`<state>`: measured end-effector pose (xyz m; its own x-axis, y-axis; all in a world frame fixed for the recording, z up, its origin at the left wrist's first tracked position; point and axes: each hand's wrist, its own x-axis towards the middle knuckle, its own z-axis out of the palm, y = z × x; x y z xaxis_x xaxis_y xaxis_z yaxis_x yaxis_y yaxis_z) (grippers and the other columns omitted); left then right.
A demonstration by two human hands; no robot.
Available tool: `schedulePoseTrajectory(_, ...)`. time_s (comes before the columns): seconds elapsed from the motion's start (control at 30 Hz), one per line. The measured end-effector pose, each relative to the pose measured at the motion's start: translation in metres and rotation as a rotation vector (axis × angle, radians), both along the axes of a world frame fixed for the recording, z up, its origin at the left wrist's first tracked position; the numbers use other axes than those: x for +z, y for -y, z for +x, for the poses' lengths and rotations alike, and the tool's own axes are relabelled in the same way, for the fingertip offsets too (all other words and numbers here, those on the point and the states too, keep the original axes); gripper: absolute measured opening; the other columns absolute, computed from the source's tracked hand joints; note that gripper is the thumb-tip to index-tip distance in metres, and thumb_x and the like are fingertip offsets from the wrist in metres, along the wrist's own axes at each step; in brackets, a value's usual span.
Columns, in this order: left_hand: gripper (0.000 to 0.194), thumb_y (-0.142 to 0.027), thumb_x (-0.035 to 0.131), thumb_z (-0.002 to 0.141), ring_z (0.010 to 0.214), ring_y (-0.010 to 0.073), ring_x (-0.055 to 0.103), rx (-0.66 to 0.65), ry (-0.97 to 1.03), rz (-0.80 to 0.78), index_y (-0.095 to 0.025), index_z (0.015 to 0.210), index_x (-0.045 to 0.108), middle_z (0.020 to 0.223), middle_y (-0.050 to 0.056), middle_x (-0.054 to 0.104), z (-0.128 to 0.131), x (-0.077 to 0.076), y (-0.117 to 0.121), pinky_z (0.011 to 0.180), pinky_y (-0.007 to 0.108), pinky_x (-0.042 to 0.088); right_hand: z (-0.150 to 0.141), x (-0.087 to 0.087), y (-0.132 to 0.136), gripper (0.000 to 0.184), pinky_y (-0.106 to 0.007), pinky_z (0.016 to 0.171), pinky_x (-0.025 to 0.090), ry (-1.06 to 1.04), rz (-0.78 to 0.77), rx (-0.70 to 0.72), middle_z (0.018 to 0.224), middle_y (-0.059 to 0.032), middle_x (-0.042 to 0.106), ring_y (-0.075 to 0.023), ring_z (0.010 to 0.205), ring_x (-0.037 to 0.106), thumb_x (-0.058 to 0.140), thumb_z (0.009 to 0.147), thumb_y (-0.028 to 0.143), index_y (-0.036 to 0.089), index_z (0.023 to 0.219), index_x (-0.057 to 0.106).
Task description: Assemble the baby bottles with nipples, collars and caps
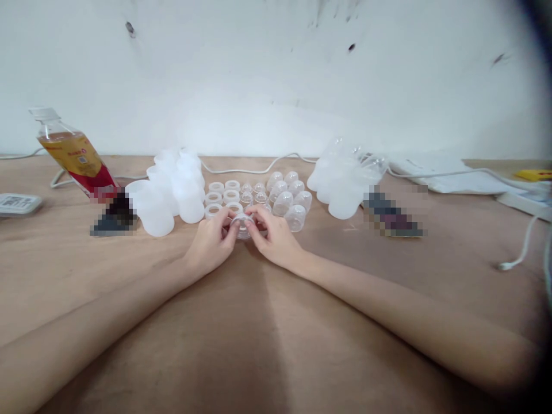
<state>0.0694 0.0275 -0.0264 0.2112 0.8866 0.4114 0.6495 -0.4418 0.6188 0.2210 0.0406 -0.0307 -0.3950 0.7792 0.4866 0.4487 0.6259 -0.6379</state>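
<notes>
My left hand [212,240] and my right hand [276,238] meet at the middle of the wooden table [267,345], fingers pinched from both sides on one small clear plastic part [242,224]. Just behind them lie several white rings [223,197], small clear nipple-like pieces [253,192] and clear domed caps [290,201] in rows. Several frosted white bottle bodies [172,192] stand to the left of the rows. A heap of clear bottles [345,178] lies to the right.
A tilted drink bottle [73,154] with a red and yellow label stands at the far left, next to a white device [17,204]. White cables [524,241] and a power strip [524,201] run along the right. A white wall closes the back.
</notes>
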Motion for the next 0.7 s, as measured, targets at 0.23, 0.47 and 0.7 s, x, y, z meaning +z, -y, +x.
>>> schedulePoseTrajectory(0.23, 0.008, -0.023, 0.043, 0.079, 0.042, 0.0073, 0.040, 0.011, -0.079, 0.048, -0.019, 0.072, 0.045, 0.050, -0.007, 0.048, 0.0017, 0.0032, 0.0036, 0.046, 0.019, 0.031, 0.0010, -0.0011, 0.0011, 0.007, -0.020, 0.053, 0.037, 0.040, 0.025, -0.003, 0.063, 0.0034, 0.045, -0.0084, 0.054, 0.044, 0.038, 0.083, 0.021, 0.019, 0.085, 0.044)
schedulePoseTrajectory(0.47, 0.009, -0.021, 0.046, 0.076, 0.042, 0.0069, 0.039, 0.027, -0.080, 0.023, -0.019, 0.068, 0.042, 0.048, -0.008, 0.042, 0.0010, 0.0030, 0.0023, 0.045, 0.018, 0.029, 0.0017, 0.0003, 0.0009, 0.008, -0.021, 0.053, 0.039, 0.060, -0.065, 0.017, 0.062, 0.0035, 0.046, -0.0076, 0.051, 0.045, 0.038, 0.083, 0.024, 0.019, 0.086, 0.044)
schedulePoseTrajectory(0.7, 0.005, -0.023, 0.041, 0.080, 0.050, 0.0088, 0.045, 0.010, -0.120, 0.033, -0.019, 0.077, 0.042, 0.060, -0.005, 0.050, -0.0017, -0.0026, 0.0006, 0.050, 0.020, 0.033, 0.0024, 0.0024, 0.0013, 0.028, -0.024, 0.057, 0.045, -0.035, -0.170, 0.097, 0.078, -0.0010, 0.058, -0.0068, 0.049, 0.049, 0.040, 0.084, 0.033, 0.020, 0.108, 0.049)
